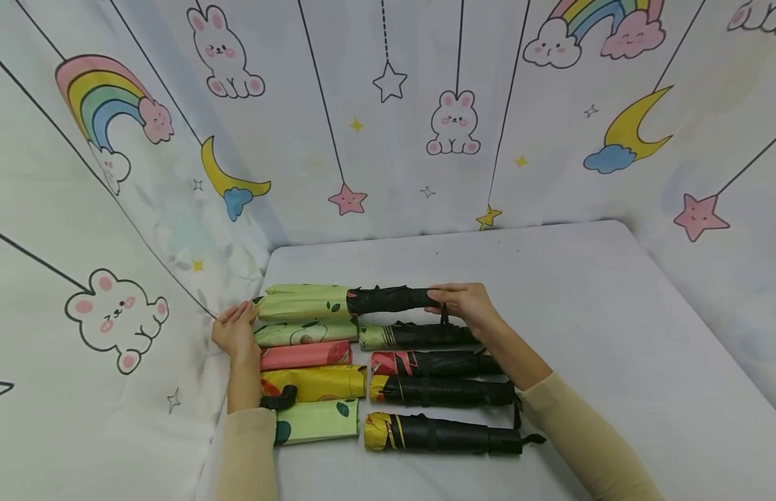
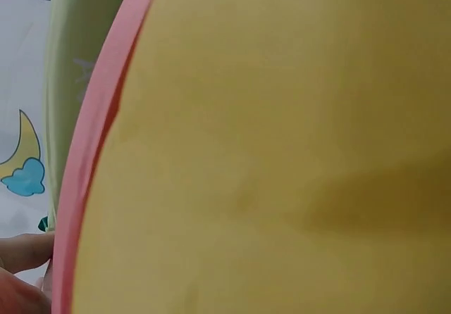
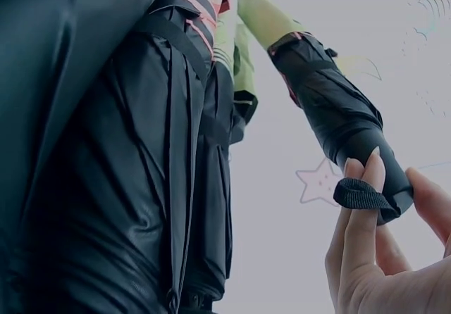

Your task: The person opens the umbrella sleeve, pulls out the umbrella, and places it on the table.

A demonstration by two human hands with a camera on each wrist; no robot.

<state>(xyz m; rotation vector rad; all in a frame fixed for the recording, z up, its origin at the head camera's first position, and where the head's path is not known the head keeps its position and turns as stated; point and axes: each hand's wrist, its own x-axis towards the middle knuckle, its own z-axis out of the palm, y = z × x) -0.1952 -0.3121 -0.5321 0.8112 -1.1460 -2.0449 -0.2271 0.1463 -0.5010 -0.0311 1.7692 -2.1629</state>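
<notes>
A folded black umbrella (image 1: 388,299) lies lengthwise between the hands, its left end meeting a light green sleeve (image 1: 303,303) with leaf prints. My left hand (image 1: 236,330) pinches the sleeve's far left end; in the left wrist view only some fingers (image 2: 25,254) show at the edge. My right hand (image 1: 465,304) grips the umbrella's black handle end. In the right wrist view, its fingers and thumb close around that handle, with a wrist strap (image 3: 361,194) looped by the fingers. How much of the umbrella sits inside the sleeve is hidden.
Nearer me lie rows of flat sleeves: avocado-print green (image 1: 307,334), red (image 1: 306,355), yellow (image 1: 319,384) and pale green (image 1: 325,419). Right of them are folded black umbrellas with green (image 1: 419,337), red (image 1: 431,363) and yellow (image 1: 434,434) ends. A printed curtain (image 1: 388,160) stands behind the white table (image 1: 588,299).
</notes>
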